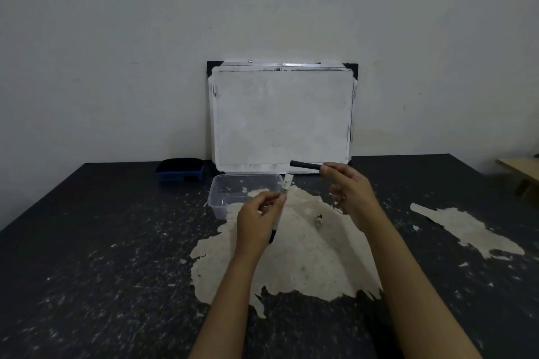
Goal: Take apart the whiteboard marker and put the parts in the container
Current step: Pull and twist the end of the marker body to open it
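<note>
My left hand [258, 217] grips the white marker barrel [284, 191], which slants upward with its open end beside the container's near right corner and its black end below my fingers. My right hand [350, 186] pinches one end of a black rod-like marker part [304, 165], held level above the table in front of the whiteboard. The clear plastic container [221, 198] stands just beyond my left hand and looks empty. A small white and black marker piece [318, 219] lies on the table between my hands.
A whiteboard [281, 116] leans on the wall behind the container. A blue eraser [180, 169] sits to its left. The dark table [116, 242] has worn pale patches. A wooden edge [522, 166] shows at far right.
</note>
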`<state>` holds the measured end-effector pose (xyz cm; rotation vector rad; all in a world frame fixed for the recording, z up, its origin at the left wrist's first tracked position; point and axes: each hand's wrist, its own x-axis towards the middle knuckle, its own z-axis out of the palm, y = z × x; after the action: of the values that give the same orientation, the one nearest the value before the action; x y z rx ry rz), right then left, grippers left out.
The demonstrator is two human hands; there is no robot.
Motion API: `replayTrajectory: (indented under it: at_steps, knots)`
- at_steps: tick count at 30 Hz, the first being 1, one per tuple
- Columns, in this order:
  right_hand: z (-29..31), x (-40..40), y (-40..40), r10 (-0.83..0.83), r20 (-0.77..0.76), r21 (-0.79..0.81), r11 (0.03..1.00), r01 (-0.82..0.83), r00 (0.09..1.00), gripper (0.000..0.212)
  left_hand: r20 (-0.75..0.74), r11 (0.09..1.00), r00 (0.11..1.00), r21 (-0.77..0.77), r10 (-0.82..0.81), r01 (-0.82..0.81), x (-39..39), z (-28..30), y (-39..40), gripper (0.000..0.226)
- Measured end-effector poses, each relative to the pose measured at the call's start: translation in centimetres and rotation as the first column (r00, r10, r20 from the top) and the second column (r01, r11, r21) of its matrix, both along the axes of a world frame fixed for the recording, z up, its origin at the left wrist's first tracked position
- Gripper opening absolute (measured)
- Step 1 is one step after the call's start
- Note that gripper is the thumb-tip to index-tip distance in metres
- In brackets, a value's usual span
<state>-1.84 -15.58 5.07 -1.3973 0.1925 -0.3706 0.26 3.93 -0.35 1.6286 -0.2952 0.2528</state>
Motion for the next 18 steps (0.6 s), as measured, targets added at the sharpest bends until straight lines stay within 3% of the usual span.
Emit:
replayTrajectory:
  at_steps: [5,10,18]
  knots:
    - [0.5,-0.3,-0.7,0.025,-0.035,-0.188,0.982,-0.031,0.999,0.009,0.014,1.000,1.000,0.006,0.016,-0.016,-0.1,0.3,0.5,0.013]
    - [1.1,-0.5,-0.8,0.036,-0.029,-0.251,0.967,-0.043,0.999,0.012,0.068,0.997,0.996,0.054,0.052,-0.056,-0.1,0.5,0.5,0.024]
    - [2.0,-0.7,-2.0,0.081,-0.045,-0.422,0.902,-0.093,0.996,0.005,0.228,0.956,0.969,0.253,0.093,-0.151,0.4,-0.2,1.1,0.021]
